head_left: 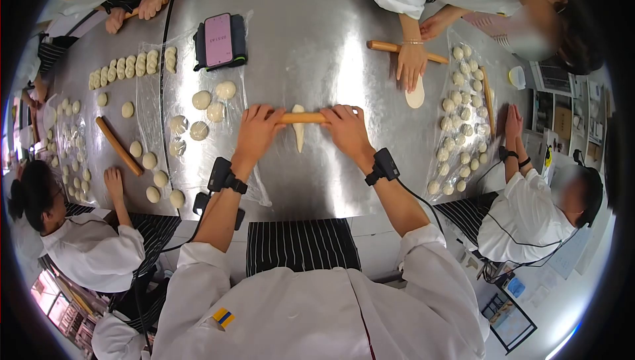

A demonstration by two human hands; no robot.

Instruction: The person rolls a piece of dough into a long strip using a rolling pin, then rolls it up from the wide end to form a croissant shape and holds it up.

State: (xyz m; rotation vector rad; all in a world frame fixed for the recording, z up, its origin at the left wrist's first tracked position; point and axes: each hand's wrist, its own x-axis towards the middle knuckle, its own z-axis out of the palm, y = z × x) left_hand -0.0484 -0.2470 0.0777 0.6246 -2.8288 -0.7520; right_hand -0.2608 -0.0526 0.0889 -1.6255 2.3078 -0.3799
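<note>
A wooden rolling pin point(302, 118) lies crosswise over a narrow strip of dough point(299, 136) on the steel table. The strip pokes out above and below the pin. My left hand point(260, 132) has its fingers curled over the pin's left end. At the right end, my right hand point(347, 132) grips the pin in the same way. Left of my left hand, several round dough balls point(201, 100) sit on and under clear plastic film point(228, 92).
A phone point(217, 39) rests on a dark case behind the dough balls. Co-workers stand around the steel table point(284, 22). At the right, a co-worker's hand point(411, 62) touches flattened dough point(415, 96) beside another rolling pin point(383, 46). Twisted dough pieces point(130, 67) line the left side.
</note>
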